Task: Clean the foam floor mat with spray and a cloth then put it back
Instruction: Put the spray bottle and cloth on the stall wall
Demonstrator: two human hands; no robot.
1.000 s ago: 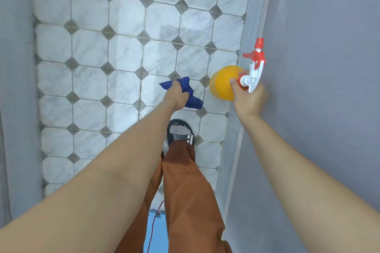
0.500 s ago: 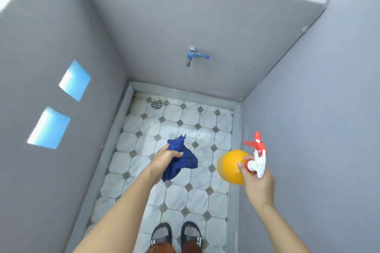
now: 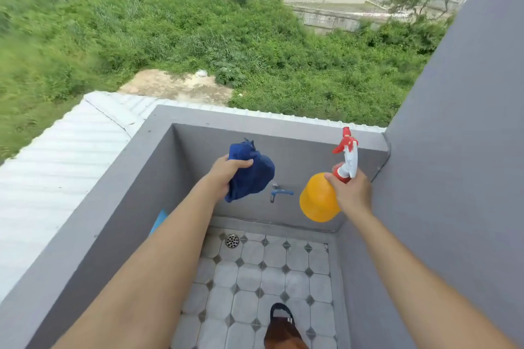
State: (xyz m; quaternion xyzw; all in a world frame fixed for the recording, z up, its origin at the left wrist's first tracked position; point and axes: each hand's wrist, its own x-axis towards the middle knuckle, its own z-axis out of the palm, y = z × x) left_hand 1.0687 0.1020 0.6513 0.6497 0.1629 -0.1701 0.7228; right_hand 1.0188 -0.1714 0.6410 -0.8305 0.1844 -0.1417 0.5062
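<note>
Oddly, the foam floor mat itself cannot be made out with any certainty: only a light-blue sliver [image 3: 159, 221] peeks out at centre left of the frame, against the left grey wall [image 3: 93, 229] and half hidden behind the left forearm, and whether that is the mat I cannot tell. If it is, it lies below and to the left of the left hand [image 3: 224, 171], so that hand is the nearer one. The left hand's fingers are curled tight around a bunched blue cloth [image 3: 251, 174], held up at mid-frame. To its right, the right hand [image 3: 351, 193] grips the neck of the spray bottle [image 3: 319, 198], orange body hanging tilted to the lower left, red-and-white trigger head pointing up. Between them on the far wall sits a blue tap [image 3: 279, 193]; below, tiled floor [image 3: 269, 278] with a drain [image 3: 232, 241].
</note>
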